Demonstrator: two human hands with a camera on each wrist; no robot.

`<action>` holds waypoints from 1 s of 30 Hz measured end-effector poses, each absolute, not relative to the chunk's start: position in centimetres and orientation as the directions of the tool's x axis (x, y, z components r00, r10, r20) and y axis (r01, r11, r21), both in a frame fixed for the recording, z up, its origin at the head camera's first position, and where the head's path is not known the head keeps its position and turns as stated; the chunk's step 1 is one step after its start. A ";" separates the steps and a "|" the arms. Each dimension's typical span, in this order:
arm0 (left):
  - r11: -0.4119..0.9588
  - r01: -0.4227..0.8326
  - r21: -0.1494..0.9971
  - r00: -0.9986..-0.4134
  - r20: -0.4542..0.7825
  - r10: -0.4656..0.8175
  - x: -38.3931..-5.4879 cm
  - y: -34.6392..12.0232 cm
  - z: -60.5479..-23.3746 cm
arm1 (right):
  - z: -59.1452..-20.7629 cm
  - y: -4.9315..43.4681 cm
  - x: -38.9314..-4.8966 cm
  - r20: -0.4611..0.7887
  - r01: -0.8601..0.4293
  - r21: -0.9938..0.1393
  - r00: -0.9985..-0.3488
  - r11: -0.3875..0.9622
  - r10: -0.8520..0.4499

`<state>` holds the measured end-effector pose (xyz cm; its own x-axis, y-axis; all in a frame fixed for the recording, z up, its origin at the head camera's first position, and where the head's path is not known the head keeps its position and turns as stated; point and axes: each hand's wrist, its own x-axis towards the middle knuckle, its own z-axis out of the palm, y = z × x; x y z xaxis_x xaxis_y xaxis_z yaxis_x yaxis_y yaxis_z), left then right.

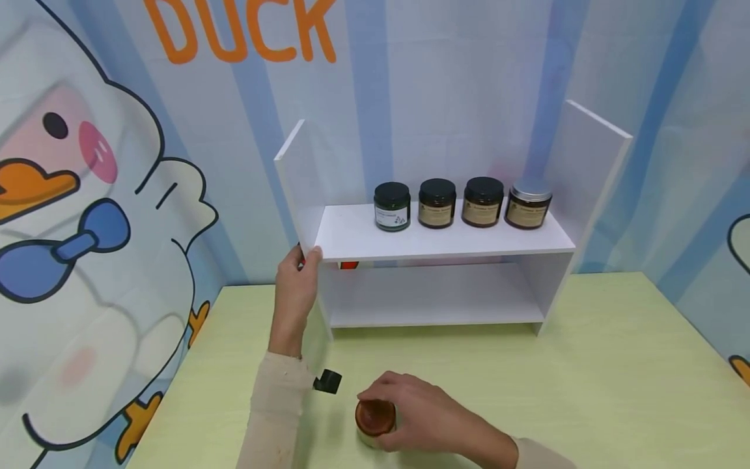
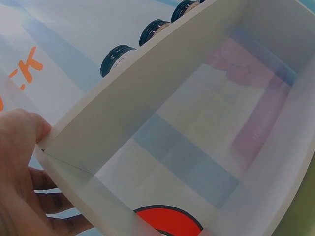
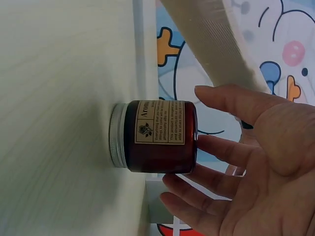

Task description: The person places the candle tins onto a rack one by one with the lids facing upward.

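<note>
My left hand [image 1: 297, 286] grips the left side panel of a white two-tier shelf [image 1: 445, 242]. In the left wrist view, its thumb lies on the front edge, the other fingers behind the panel. Below the shelf, a reddish-brown glass jar [image 3: 162, 152] stands upside down on the table, its silver lid [image 3: 118, 135] underneath and a tan label [image 3: 160, 122] on its side. My right hand [image 1: 424, 412] reaches around the jar's upturned base with thumb and fingers spread. In the right wrist view a gap shows between thumb and jar; finger contact is unclear.
On the upper board stand several jars: a black-lidded one with a white label [image 1: 392, 207], two black-lidded with tan labels [image 1: 437, 203], and a silver-lidded one [image 1: 528, 204] at the right. A duck-print cloth [image 1: 457, 78] hangs behind the pale green table [image 1: 615, 391].
</note>
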<state>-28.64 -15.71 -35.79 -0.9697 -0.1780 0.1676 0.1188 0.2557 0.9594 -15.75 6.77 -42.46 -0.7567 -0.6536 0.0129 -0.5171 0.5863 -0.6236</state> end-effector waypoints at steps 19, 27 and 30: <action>0.281 0.111 0.953 -0.970 0.166 -0.180 -28.6 -15.8 -35.9 | -42.4 5.4 -15.2 0.077 -0.607 -0.326 -0.781 0.725 -0.619; 0.282 0.114 0.953 -0.970 0.168 -0.177 -28.6 -15.8 -35.8 | -41.6 6.3 -15.4 0.031 -0.615 -0.255 -0.777 0.746 -0.629; 0.275 0.119 0.954 -0.970 0.171 -0.173 -28.6 -15.8 -35.8 | -41.4 6.6 -15.5 0.008 -0.609 -0.228 -0.781 0.760 -0.624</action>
